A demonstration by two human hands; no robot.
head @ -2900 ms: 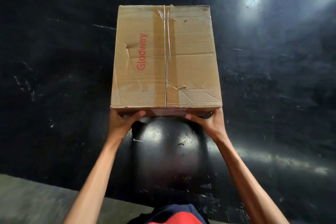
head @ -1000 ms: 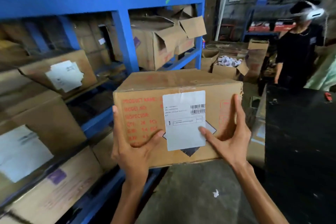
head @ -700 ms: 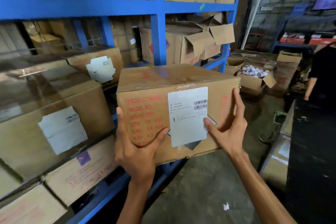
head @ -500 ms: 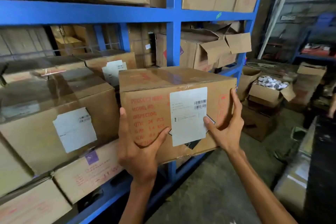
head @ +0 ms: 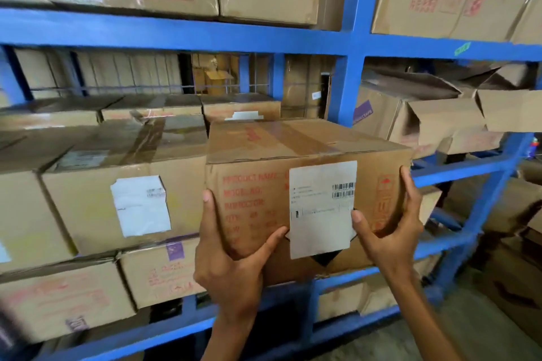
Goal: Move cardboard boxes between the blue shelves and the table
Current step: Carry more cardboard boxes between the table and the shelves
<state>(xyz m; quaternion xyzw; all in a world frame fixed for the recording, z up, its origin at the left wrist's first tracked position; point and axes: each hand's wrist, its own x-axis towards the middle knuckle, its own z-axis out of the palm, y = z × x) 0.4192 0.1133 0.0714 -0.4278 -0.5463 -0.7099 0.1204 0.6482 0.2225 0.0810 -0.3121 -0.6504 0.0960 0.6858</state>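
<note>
The left hand (head: pixel 231 267) and right hand (head: pixel 390 231) grip the cardboard box (head: pixel 258 214) between them by its lower near corners, with the right thumb at the white label (head: pixel 319 214). Just beyond the hands stand the blue shelves (head: pixel 349 82), and stacked boxes (head: pixel 88 208) sit left of the left hand.

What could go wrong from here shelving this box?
1. The cardboard box overlaps the blue upright in this view; pushed straight in, its right corner may catch there.
2. The left grip has fingers along the box side next to the labelled box; they could get pinched.
3. Both grips, the right grip included, hold only the near lower corners, so the far end may dip.
</note>
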